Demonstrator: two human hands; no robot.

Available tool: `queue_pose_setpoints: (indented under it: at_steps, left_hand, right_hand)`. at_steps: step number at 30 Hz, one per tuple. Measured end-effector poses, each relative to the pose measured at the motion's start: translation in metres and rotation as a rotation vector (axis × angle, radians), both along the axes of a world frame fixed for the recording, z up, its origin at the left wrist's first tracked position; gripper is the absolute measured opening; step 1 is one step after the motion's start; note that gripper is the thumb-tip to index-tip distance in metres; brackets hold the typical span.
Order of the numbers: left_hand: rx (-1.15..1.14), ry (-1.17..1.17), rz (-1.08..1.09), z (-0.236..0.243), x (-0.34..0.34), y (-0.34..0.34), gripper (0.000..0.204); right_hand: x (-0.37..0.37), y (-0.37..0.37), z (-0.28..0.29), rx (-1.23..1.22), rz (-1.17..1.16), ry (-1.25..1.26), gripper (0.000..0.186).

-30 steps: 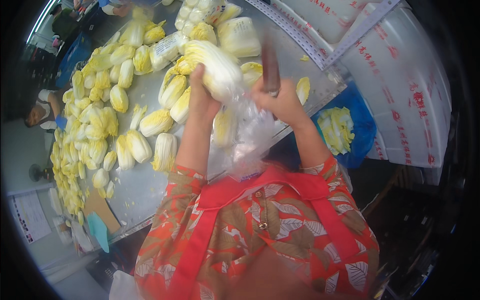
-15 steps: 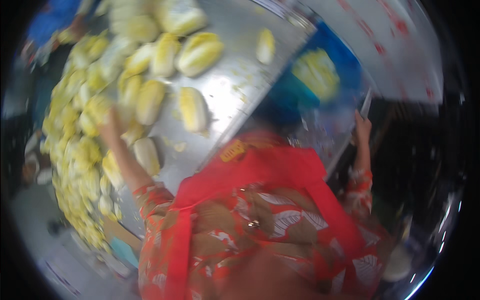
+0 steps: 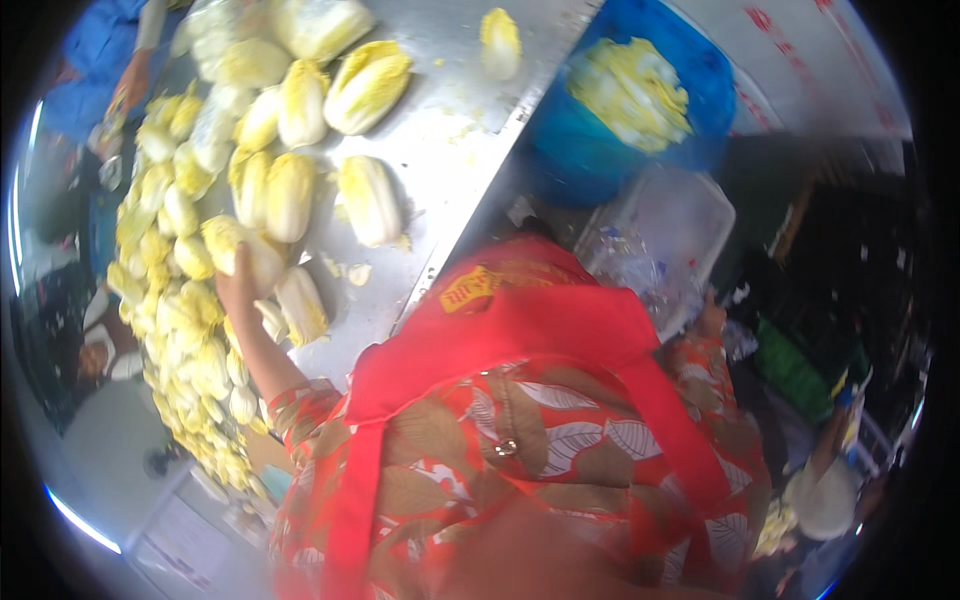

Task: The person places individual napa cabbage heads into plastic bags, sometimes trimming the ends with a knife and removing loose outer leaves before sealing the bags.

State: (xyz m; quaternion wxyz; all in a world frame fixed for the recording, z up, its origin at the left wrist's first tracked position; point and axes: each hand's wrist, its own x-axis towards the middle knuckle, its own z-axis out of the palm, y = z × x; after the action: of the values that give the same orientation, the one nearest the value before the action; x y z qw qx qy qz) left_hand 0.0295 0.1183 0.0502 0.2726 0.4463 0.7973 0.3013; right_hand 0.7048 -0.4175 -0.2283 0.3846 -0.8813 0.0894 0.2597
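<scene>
My left hand [image 3: 236,287] grips a pale yellow napa cabbage [image 3: 262,258] lying on the metal table [image 3: 440,165], its thumb up against the side. Close by lie another napa cabbage [image 3: 300,303] and a pair of upright-lying heads [image 3: 290,197]. A single napa cabbage [image 3: 368,202] rests further right on the bare metal. My right hand [image 3: 708,320] is low at my right side, beside a white plastic crate [image 3: 715,205]. Its fingers are too blurred and small to make out, and no tool shows in it now.
A long heap of napa cabbages [image 3: 200,340] fills the table's left side. Right of the table edge stands a blue tub [image 3: 570,160] with loose cabbage leaves [image 3: 635,95]. At the far left, another person's arm [image 3: 130,80] reaches over. A person [image 3: 825,490] is at the lower right.
My left hand has settled on a napa cabbage, a little lower and nearer. The right hand, which held up a knife, has dropped toward my side; the knife no longer shows.
</scene>
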Motion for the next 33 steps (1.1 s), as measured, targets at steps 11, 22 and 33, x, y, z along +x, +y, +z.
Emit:
queue_pose_setpoints:
  at_steps: [11,22,33]
  left_hand:
    - [0.035,0.192,0.130,0.019,-0.014,-0.031,0.068]
    - [0.093,0.743,-0.019,-0.003,-0.069,0.008,0.077]
    - [0.084,0.346,-0.451,0.012,-0.002,0.128,0.045]
  right_hand:
    - [0.069,0.040,0.027,-0.226,0.396,0.039,0.040]
    - [0.034,0.306,0.220,0.476,0.188,-0.604,0.028]
    - [-0.082,0.516,0.270,0.709,0.758,-0.202,0.032]
